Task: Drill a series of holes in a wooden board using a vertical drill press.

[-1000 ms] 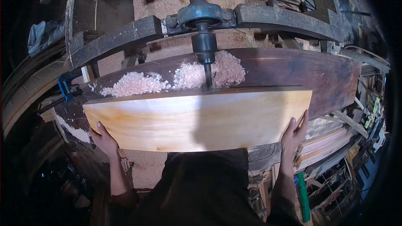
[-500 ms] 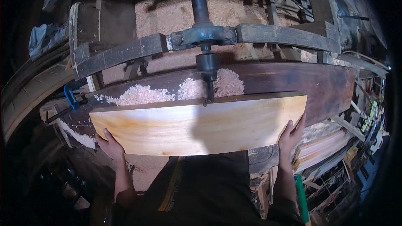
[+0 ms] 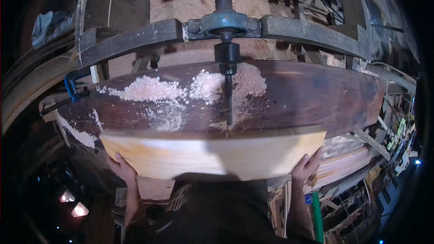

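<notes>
A pale wooden plank [image 3: 181, 156] lies crosswise in front of my body, gripped at its two ends. My left hand [image 3: 123, 167] is closed on the left end, thumb on the front face. At the right end, my right hand [image 3: 306, 167] clasps it the same way. Just beyond the plank's far edge is a long drill bit [image 3: 228, 97], fixed in a dark chuck [image 3: 227, 56]. The bit's tip is close to that edge; whether they touch I cannot tell. Under bit and plank stretches a dark wooden work board [image 3: 312, 90].
Pale wood shavings [image 3: 151, 89] are heaped on the board around the bit. A blue clamp [image 3: 71, 85] sits at its left end. Behind, a timber beam [image 3: 316, 34] carries the drill shaft's bearing [image 3: 224, 22]. Stacked boards [image 3: 343, 162] and a green tube [image 3: 317, 217] are at my right.
Both hands have drawn the plank toward my body, away from the bit. More of the bit and the work board now shows, along with shavings that the plank covered.
</notes>
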A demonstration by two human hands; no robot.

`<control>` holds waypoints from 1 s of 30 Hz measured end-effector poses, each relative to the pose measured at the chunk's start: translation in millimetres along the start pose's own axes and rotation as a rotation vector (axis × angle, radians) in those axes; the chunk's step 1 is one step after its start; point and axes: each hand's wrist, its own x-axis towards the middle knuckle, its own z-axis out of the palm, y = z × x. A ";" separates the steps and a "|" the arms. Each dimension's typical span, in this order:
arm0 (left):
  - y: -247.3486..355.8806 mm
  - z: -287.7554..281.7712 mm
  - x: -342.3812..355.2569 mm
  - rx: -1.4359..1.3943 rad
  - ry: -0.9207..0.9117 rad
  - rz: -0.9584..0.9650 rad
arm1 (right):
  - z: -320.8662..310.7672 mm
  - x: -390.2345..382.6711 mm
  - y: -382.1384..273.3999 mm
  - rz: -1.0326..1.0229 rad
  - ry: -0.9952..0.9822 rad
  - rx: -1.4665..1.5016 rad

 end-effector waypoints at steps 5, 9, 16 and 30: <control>-11.5 -3.1 -5.5 -0.292 -0.007 -0.087 | 0.3 -31.5 12.1 0.125 0.069 0.240; 15.4 2.3 31.9 -0.286 -0.076 0.003 | -0.9 -30.8 -4.6 0.097 0.025 0.206; 25.9 11.1 59.8 -0.042 -0.035 0.121 | 13.0 -24.4 -18.1 0.066 0.031 0.140; 32.6 16.2 54.6 -0.042 -0.063 0.050 | 14.1 -4.1 -22.1 0.138 -0.014 0.111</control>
